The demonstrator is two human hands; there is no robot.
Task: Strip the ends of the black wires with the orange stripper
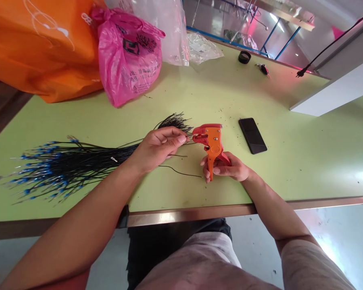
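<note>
A bundle of thin black wires lies across the left of the green table, with blue and metal ends fanned out to the left. My left hand rests over the bundle's right part, thumb and finger pinched on a wire whose tip is hard to see. Just right of that pinch are the red jaws of an orange and red wire stripper. My right hand is wrapped round its handles and holds it upright. One loose wire curves from under my left hand towards the stripper's handles.
A black phone lies right of the stripper. Behind the wires stand a pink plastic bag and a large orange bag. Further back are clear plastic bags, a black ring and keys. A white post rises at right.
</note>
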